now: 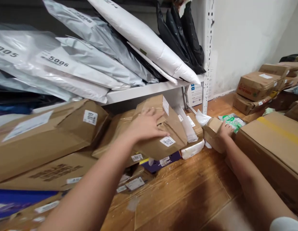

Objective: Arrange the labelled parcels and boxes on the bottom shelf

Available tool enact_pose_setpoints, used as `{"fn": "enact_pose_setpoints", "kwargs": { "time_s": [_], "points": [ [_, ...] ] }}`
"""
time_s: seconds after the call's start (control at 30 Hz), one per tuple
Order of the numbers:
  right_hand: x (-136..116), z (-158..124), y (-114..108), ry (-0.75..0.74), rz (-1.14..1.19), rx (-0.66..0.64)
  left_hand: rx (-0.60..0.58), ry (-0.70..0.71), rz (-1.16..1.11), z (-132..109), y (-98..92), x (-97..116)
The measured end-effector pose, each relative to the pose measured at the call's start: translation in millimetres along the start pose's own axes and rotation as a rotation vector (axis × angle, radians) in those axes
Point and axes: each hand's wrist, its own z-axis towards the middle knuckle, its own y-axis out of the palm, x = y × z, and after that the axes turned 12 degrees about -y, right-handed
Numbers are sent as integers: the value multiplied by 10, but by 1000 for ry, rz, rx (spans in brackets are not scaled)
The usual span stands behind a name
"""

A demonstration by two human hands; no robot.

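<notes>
My left hand (149, 126) lies spread across a tilted cardboard box (173, 128) with white labels, fingers over its top and thumb toward the labelled face. On the right, my right hand (226, 130) grips the far side of a smaller cardboard box (212, 131), held just above the wooden floor; some fingertips are hidden. A white plastic bag (202, 118) sits beside that small box. Between the two boxes stand a clear-wrapped parcel (187, 125) and a white packet (193, 149). Behind my right hand is a green and white bag (232, 122).
Above is a white shelf (149, 91) loaded with numbered mailer bags (74, 69), its upright post (208, 57) at the right. A large carton labelled 1019 (67, 128) is at left. Another large carton (276, 138) flanks my right arm; boxes (257, 85) are stacked by the wall.
</notes>
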Motion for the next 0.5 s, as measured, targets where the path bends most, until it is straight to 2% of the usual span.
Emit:
{"fn": "enact_pose_setpoints", "kwargs": {
  "time_s": [0.1,0.17,0.33,0.43,0.5],
  "points": [
    [105,70,-7,-44,-34,-11,-11,-87,-7,203,15,-269],
    [184,72,21,-89,-43,13,-16,-96,-7,346,25,-360],
    [227,22,-1,-151,-6,69,21,-31,9,568,98,-397],
    [136,-30,-160,-227,-31,138,34,-8,5,598,156,-434],
    [94,-73,-299,-316,-45,245,38,9,-4,593,176,-457]
  ]
}}
